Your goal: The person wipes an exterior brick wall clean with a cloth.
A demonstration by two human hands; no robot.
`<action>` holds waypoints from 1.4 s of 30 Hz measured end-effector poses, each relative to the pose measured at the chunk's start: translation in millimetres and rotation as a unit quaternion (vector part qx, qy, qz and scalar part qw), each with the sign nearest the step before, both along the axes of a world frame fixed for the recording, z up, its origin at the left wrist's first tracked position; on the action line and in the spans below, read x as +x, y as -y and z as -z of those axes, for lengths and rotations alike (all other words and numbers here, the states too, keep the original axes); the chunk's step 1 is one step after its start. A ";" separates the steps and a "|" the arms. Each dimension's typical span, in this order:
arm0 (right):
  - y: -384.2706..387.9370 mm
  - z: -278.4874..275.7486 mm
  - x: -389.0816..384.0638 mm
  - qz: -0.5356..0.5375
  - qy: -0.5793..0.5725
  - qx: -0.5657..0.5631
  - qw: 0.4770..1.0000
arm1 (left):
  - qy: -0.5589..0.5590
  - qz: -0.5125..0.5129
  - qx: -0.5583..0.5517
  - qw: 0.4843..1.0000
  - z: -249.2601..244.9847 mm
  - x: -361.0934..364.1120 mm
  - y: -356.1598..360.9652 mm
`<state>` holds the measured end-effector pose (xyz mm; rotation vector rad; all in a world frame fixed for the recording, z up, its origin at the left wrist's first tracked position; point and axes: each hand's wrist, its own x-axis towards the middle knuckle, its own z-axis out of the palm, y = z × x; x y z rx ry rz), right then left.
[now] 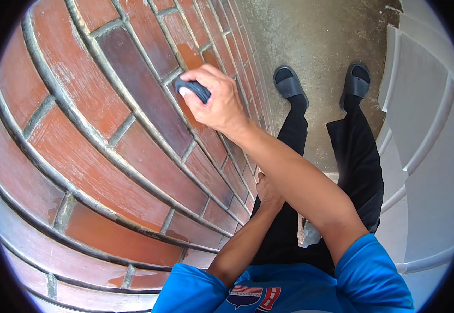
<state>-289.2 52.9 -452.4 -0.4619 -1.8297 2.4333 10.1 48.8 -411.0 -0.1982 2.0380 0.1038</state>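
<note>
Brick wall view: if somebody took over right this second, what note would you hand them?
Right hand: fingers closed on a dark pad, pressed to the brick wall at upper middle.
Left hand: low by the wall's edge, partly hidden behind the right forearm; grip unclear.
Done: bricks beside the pad look darker, perhaps damp.
Left: bricks at lower left carry a whitish film, apparently untouched.

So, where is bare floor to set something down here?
The concrete floor beyond the sandals, between brick wall and white railing, is bare. Crowded near the wall: right hand grips a dark object, left hand below it.
</note>
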 end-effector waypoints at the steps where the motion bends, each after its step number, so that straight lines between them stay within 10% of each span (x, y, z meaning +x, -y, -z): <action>1: -1.3 -0.3 8.8 -0.011 0.002 -0.009 1.000 | 0.004 -0.001 -0.002 1.000 0.9 -1.3 0.9; 18: -3.7 -1.2 8.5 -0.028 0.013 0.013 0.999 | 0.166 -0.081 -0.073 0.980 -4.2 -54.6 -15.6; 31: -4.1 -10.6 11.1 -0.046 0.015 0.040 0.998 | 0.035 -0.082 -0.032 0.995 -0.2 -14.9 -7.1; 34: -4.5 -23.1 37.3 -0.057 -0.006 0.012 0.998 | 0.210 -0.081 -0.040 0.974 7.0 -24.5 -4.8; 42: -2.5 7.6 13.8 -0.037 0.086 0.018 0.995 | 0.092 -0.022 -0.028 0.995 9.5 -12.7 0.2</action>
